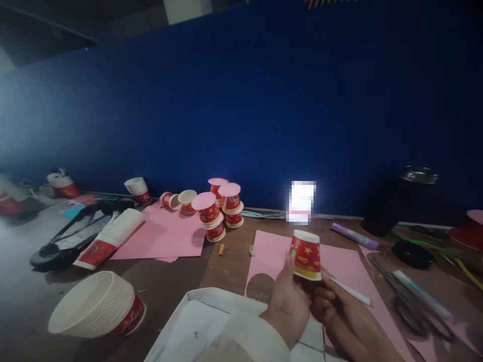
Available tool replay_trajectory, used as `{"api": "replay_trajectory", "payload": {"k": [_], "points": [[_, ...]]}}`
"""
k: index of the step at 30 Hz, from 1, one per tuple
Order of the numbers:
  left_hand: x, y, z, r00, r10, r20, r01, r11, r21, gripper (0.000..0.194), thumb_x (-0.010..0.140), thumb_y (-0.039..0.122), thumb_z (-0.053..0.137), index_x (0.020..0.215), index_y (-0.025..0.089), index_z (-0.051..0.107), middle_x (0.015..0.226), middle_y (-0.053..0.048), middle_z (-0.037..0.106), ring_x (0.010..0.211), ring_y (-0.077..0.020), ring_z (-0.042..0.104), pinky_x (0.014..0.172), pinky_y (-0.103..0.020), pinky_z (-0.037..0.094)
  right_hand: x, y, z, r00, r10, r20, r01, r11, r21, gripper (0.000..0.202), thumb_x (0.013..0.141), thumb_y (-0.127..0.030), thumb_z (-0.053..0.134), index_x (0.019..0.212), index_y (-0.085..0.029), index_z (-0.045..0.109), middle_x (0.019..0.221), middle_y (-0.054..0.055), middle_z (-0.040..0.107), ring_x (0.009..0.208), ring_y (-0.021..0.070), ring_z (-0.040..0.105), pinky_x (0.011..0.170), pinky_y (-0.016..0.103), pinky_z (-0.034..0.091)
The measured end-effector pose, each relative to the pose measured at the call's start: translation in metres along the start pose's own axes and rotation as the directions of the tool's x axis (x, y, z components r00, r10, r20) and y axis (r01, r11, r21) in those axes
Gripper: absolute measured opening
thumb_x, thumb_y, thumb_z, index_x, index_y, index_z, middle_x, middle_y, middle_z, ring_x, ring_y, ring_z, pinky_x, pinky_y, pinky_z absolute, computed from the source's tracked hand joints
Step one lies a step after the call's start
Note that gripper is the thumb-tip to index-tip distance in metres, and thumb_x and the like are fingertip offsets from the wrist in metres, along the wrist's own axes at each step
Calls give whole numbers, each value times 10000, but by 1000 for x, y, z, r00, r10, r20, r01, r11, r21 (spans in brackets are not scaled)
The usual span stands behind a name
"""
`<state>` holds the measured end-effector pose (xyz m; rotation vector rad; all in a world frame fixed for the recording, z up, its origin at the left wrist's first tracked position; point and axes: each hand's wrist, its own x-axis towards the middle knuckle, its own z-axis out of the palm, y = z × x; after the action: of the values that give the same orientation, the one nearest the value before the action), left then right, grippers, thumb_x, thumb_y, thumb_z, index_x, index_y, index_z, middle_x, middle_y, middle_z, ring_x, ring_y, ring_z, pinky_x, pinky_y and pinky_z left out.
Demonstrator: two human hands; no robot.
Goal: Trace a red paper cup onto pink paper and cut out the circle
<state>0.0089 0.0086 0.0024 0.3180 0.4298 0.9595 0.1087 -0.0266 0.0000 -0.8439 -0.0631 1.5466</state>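
A red paper cup (306,256) with gold stars and clouds is upside down, its base up. My left hand (290,304) holds it from the left and below, the thumb along its side. Beneath the cup's rim on the right is my right hand (339,309), its fingers curled together near the rim; what they grip, if anything, is hidden. A white pen (352,291) with an orange end lies by my right hand, over pink paper (269,249) that has a round hole cut in it. A white box lid (196,322) lies below my hands.
Cups topped with pink discs (206,202) are stacked at centre left. Nested cups (94,306) and a black headband device (56,251) lie left. Scissors (411,301), a purple tube (353,236) and a dark bottle (385,206) are right. A blue partition (241,110) rises behind.
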Motion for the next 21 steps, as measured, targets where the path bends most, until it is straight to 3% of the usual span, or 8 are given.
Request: {"api": "replay_trajectory", "payload": {"k": [4, 9, 13, 18, 21], "points": [[3, 3, -2, 999, -47, 12, 48, 999, -14, 885, 590, 900, 735, 1003, 118, 768, 820, -132, 738, 790, -308, 726, 750, -437, 591, 3, 1, -1, 1000, -27, -14, 27, 1000, -8, 428, 627, -209, 972, 917, -192, 658, 712, -86, 510, 526, 13, 444, 448, 121, 455], [3, 12, 2, 999, 25, -45, -30, 994, -104, 711, 675, 777, 794, 974, 133, 764, 914, -137, 754, 956, -309, 709, 886, -415, 556, 0, 3, -1, 998, -54, -17, 52, 993, -104, 386, 652, -226, 965, 898, -193, 670, 721, -69, 512, 562, 37, 462, 483, 155, 482], [2, 17, 4, 999, -2, -34, -3, 990, -138, 662, 693, 718, 826, 978, 124, 761, 940, -137, 749, 996, -305, 696, 951, -410, 522, -1, 4, -3, 1000, -10, -20, 7, 986, -167, 338, 691, -288, 951, 835, -196, 659, 683, -59, 483, 580, 60, 459, 496, 166, 477], [-1, 15, 7, 1000, -21, 4, 21, 991, -129, 672, 618, 678, 893, 955, 111, 762, 887, -133, 741, 996, -323, 695, 975, -431, 507, -2, -1, -14, 1000, -18, 19, 22, 968, -252, 320, 679, -298, 939, 801, -228, 651, 687, -42, 485, 586, 89, 456, 511, 202, 466], [-2, 12, 8, 998, -11, -58, 3, 992, -130, 640, 608, 634, 919, 946, 115, 763, 880, -125, 745, 987, -304, 698, 995, -413, 499, -5, -4, -15, 998, -48, 27, 55, 938, -342, 322, 640, -274, 940, 804, -248, 664, 703, -6, 536, 601, 146, 494, 500, 270, 467]]}}
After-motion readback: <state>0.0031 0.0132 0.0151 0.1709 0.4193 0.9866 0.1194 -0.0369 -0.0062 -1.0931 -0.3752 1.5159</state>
